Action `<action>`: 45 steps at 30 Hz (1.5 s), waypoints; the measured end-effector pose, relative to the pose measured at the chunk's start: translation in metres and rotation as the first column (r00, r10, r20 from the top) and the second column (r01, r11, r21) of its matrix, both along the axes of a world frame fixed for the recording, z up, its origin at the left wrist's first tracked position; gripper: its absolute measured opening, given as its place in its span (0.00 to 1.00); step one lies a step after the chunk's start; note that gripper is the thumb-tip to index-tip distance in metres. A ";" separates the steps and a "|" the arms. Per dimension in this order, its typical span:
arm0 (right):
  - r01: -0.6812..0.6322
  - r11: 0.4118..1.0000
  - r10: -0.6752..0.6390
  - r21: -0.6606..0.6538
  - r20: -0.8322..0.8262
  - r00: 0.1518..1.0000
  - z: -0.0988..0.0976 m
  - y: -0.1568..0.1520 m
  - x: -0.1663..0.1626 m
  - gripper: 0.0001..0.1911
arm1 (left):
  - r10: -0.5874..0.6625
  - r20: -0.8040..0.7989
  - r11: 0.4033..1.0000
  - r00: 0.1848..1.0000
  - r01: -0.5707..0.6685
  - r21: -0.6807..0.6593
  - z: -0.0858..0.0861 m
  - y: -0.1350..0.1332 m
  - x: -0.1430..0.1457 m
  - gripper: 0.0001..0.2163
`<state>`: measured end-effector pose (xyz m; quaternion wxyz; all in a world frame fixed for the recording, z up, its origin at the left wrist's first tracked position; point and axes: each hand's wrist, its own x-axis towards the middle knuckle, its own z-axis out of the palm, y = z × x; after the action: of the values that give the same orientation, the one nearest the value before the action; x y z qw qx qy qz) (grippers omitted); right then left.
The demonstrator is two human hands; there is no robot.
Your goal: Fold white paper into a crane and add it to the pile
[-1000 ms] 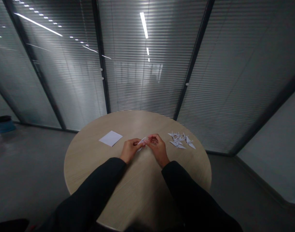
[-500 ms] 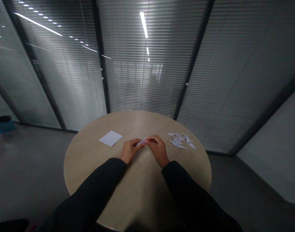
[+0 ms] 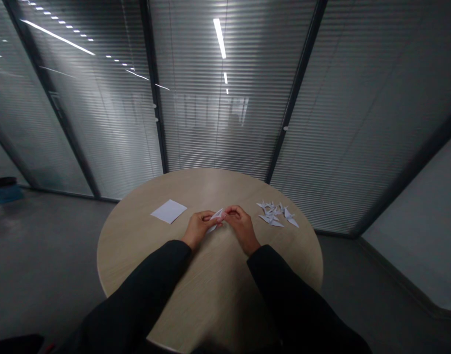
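Note:
Between my two hands, above the middle of the round table (image 3: 136, 255), is a small folded piece of white paper (image 3: 217, 214). My left hand (image 3: 198, 228) pinches its left side between thumb and fingers. Pressed together at the paper's right end are the thumb and fingertips of my right hand (image 3: 241, 224). The fingers hide part of the paper, so its exact folded shape cannot be made out. To the right of my right hand lies a cluster of folded white paper cranes (image 3: 271, 214).
A flat stack or sheet of square white paper (image 3: 169, 211) lies left of my hands. Glass partitions with blinds (image 3: 218, 132) stand behind the table's far edge. A blue bin with a dark rim (image 3: 6, 191) is on the floor at far left.
The folded paper has turned between my fingers and shows more of its white surface, with a part now hanging below the left thumb. Both hands stay nearly in place.

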<state>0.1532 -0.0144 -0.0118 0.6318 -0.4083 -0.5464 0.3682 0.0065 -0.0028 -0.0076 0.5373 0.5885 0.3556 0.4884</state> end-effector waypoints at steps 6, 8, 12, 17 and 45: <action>-0.091 0.996 0.091 -0.013 0.044 0.995 -0.001 -0.002 -0.002 0.12 | -0.041 0.024 0.998 0.999 0.042 -0.046 0.002 -0.002 0.000 0.18; -0.039 0.999 0.036 0.035 0.085 0.996 -0.002 -0.001 -0.001 0.10 | -0.053 0.018 0.997 0.998 0.054 -0.056 0.002 -0.003 0.000 0.18; 0.006 0.995 -0.022 0.102 0.148 0.989 -0.004 0.001 0.002 0.08 | -0.055 0.006 0.997 0.998 0.056 -0.056 0.002 -0.003 0.001 0.19; 0.007 0.989 -0.031 0.147 0.165 0.986 -0.004 0.000 0.004 0.07 | -0.056 -0.010 0.998 0.998 0.056 -0.036 0.003 -0.003 0.000 0.18; 0.137 0.990 -0.139 0.029 0.054 0.989 -0.001 0.000 0.009 0.12 | -0.153 -0.043 0.983 0.987 0.148 -0.112 -0.001 -0.001 0.000 0.24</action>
<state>0.1625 -0.0141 -0.0127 0.6453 -0.4472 -0.5388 0.3053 0.0061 -0.0036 -0.0085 0.5946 0.5960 0.3498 0.4109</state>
